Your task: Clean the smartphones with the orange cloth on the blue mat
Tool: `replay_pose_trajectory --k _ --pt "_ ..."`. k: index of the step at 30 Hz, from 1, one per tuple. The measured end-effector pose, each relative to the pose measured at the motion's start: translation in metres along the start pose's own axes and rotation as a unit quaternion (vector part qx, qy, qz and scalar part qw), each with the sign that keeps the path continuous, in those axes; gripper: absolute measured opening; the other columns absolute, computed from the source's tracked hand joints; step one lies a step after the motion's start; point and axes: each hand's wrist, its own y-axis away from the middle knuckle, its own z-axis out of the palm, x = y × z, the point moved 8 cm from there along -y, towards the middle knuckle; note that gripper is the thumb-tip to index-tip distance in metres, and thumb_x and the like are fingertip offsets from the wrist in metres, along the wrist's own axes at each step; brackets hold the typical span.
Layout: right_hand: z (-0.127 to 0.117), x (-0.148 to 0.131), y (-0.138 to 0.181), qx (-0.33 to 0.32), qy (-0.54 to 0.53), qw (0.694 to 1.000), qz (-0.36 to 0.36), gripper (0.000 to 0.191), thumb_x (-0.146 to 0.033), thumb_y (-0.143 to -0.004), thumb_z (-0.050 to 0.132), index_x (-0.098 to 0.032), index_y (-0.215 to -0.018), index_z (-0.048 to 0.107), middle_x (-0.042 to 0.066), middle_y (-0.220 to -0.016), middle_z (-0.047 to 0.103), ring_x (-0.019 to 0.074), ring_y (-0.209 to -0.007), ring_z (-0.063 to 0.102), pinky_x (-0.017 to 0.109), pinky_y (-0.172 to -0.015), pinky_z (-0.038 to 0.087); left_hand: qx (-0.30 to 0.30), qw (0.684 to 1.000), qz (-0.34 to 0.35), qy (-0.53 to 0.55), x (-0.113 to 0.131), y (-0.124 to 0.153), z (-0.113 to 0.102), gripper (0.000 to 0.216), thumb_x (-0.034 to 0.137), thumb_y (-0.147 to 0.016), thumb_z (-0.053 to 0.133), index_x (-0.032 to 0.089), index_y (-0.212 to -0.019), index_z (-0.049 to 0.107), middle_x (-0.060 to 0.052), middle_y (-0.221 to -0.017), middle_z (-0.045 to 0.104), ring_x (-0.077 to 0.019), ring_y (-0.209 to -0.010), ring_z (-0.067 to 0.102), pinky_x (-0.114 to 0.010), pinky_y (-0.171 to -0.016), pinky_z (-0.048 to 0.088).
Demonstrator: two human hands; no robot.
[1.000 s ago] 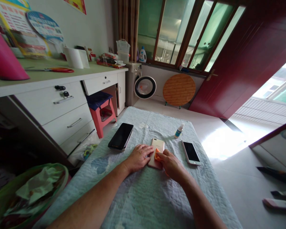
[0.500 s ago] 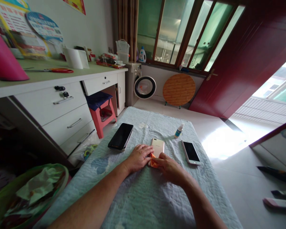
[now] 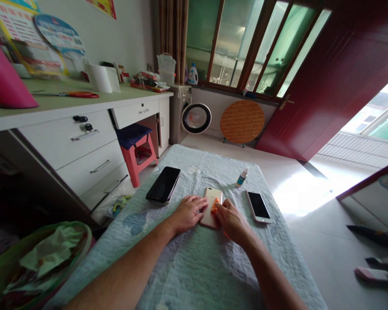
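A gold smartphone (image 3: 210, 219) lies face down on the cloth-covered table, its camera end pointing away from me. My left hand (image 3: 190, 212) rests flat beside it, fingers stretched out and their tips touching its left edge. An orange cloth (image 3: 216, 203) is pinched in my right hand (image 3: 230, 218) and pressed on the phone's back near the right edge. Part of the cloth hangs below the hand. Left of the hands lies a larger black-screened device (image 3: 164, 184). To the right are a white phone (image 3: 258, 206), screen up, and a small spray bottle (image 3: 242, 177), upright.
A pale blue quilted cloth (image 3: 194, 275) covers the table. A lined waste bin (image 3: 84, 241) stands at the lower left. Beyond are a white desk (image 3: 93, 142), a pink stool (image 3: 139, 157), a washing machine with its door open (image 3: 196, 118) and a round wooden tabletop (image 3: 242, 122).
My right hand has moved the orange cloth from the phone's near end up and right along its back, uncovering the near end. My left hand has stayed in place.
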Motion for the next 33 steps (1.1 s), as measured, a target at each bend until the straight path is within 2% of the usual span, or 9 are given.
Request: replay_pose_trajectory --k 7,14,18,22,26,33 --pt "0.005 -0.021 0.003 -0.046 -0.016 0.996 -0.077 0.024 -0.028 -0.096 0.043 -0.022 -0.093 0.066 0.003 -0.09 0.053 0.012 -0.073 0.05 0.022 -0.07 0.039 0.003 1.0 0.003 0.007 0.0 0.0 -0.001 0.046 0.023 -0.09 0.053 0.029 -0.136 0.052 -0.001 -0.144 0.05 -0.0255 -0.13 0.041 -0.045 -0.113 0.027" --pt "-0.008 -0.008 0.0 0.018 -0.028 0.999 -0.04 0.027 -0.021 -0.094 0.045 -0.02 -0.083 0.069 0.002 -0.083 0.056 0.0127 -0.076 0.052 0.022 -0.069 0.038 0.012 1.0 0.01 0.014 0.0 0.0 -0.001 0.045 0.025 -0.091 0.052 0.03 -0.136 0.052 0.0 -0.143 0.051 -0.0248 -0.129 0.042 -0.045 -0.112 0.027" --pt "-0.009 -0.004 -0.001 0.027 -0.025 0.999 -0.026 0.023 -0.019 -0.092 0.048 -0.019 -0.083 0.068 0.002 -0.083 0.057 0.0124 -0.076 0.053 0.022 -0.069 0.037 0.009 1.0 0.006 0.01 0.0 0.0 -0.001 0.045 0.026 -0.09 0.053 0.028 -0.135 0.053 -0.001 -0.143 0.051 -0.0253 -0.129 0.042 -0.045 -0.112 0.027" --pt "-0.005 -0.017 0.004 -0.022 -0.069 0.995 -0.075 0.022 -0.016 -0.09 0.05 -0.02 -0.079 0.068 0.001 -0.083 0.057 0.0105 -0.074 0.054 0.02 -0.069 0.038 0.002 1.0 0.0 0.006 0.0 0.0 -0.001 0.042 0.026 -0.091 0.053 0.026 -0.133 0.056 -0.001 -0.144 0.05 -0.026 -0.129 0.042 -0.044 -0.112 0.027" --pt "-0.001 -0.026 0.008 -0.059 -0.094 0.989 -0.099 0.021 -0.024 -0.091 0.052 -0.021 -0.083 0.072 0.001 -0.087 0.056 0.01 -0.073 0.056 0.02 -0.07 0.04 0.009 1.0 0.009 0.005 0.001 0.001 -0.002 0.04 0.029 -0.093 0.051 0.028 -0.133 0.055 -0.001 -0.143 0.051 -0.0254 -0.128 0.042 -0.044 -0.112 0.028" --pt "-0.008 0.01 -0.003 0.052 -0.021 0.998 -0.013 0.025 -0.023 -0.092 0.049 -0.02 -0.085 0.073 0.004 -0.089 0.055 0.0117 -0.073 0.053 0.022 -0.067 0.04 0.012 1.0 0.01 0.009 0.0 0.0 -0.001 0.043 0.027 -0.091 0.052 0.029 -0.134 0.053 -0.001 -0.143 0.051 -0.0252 -0.128 0.043 -0.045 -0.112 0.028"
